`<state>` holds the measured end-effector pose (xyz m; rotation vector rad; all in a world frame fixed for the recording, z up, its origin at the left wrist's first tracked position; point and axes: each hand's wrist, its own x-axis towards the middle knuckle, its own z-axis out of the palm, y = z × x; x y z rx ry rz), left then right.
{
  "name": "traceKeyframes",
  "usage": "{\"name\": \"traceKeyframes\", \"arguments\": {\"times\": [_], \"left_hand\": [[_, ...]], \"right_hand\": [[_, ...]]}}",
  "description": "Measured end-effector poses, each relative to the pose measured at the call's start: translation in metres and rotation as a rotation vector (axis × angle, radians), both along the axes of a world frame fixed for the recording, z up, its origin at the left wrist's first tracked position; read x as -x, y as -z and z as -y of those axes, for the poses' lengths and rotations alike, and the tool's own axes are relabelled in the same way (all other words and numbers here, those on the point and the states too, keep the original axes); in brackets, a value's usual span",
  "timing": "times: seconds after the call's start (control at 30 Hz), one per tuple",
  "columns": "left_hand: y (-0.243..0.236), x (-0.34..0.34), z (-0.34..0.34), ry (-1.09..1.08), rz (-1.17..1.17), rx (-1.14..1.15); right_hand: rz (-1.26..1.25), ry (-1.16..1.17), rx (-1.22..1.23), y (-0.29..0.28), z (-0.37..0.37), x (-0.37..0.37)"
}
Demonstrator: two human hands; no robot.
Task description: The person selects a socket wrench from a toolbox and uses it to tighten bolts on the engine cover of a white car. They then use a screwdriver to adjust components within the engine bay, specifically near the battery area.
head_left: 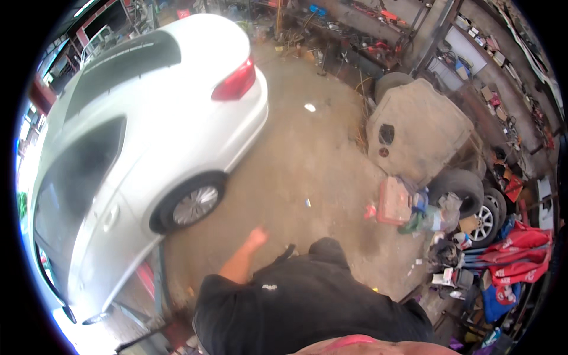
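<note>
My left hand [258, 236] hangs out in front of my black shirt, over the concrete floor [284, 171]. It is small and blurred, so its fingers do not show clearly, and I make out nothing held in it. A white car [148, 130] stands to the left; its rear wheel [196, 205] is the part nearest that hand, with a gap between them. My right hand does not show; only the right sleeve appears near the bottom edge.
Old tires [455, 189], a large dusty panel [420, 130] and an orange-pink case [394, 201] sit to the right. Red cloth [520, 254] lies in clutter below them. Crowded shelves [503, 71] line the far right. A small white scrap [310, 107] lies on the floor.
</note>
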<state>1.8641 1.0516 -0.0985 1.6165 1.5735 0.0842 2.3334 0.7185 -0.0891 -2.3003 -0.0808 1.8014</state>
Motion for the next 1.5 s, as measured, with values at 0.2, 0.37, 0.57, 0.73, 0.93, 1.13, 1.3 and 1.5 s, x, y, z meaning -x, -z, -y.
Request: {"name": "traceKeyframes", "arguments": {"times": [0.2,0.37,0.57,0.73,0.93,1.13,1.3,1.5], "left_hand": [[-0.145,-0.172,-0.307,0.074,0.420,-0.190],[-0.086,-0.164,-0.458,-0.183,0.183,-0.150],[-0.051,-0.152,-0.559,-0.155,-0.112,-0.057],[0.049,-0.134,-0.705,-0.096,-0.065,0.428],[0.087,-0.082,-1.009,0.453,-0.427,0.449],[-0.028,-0.247,-1.331,-0.237,0.041,0.019],[-0.052,-0.297,-1.556,-0.103,0.010,-0.020],[-0.055,-0.358,-1.768,0.006,-0.029,0.064]], "right_hand": [[-0.048,0.018,0.108,0.012,-0.180,-0.057],[-0.046,-0.100,-0.059,0.042,-0.475,-0.137],[0.118,0.091,-0.672,-0.046,-0.938,-0.268],[0.151,0.160,-0.946,-0.103,-1.210,-0.273],[-0.085,-0.021,-0.451,-0.014,-1.265,-0.243],[-0.057,-0.156,0.086,-0.004,-1.296,-0.264],[-0.009,-0.152,0.034,0.041,-1.517,-0.288],[0.140,0.231,-0.683,-0.004,-1.901,-0.332]]}}
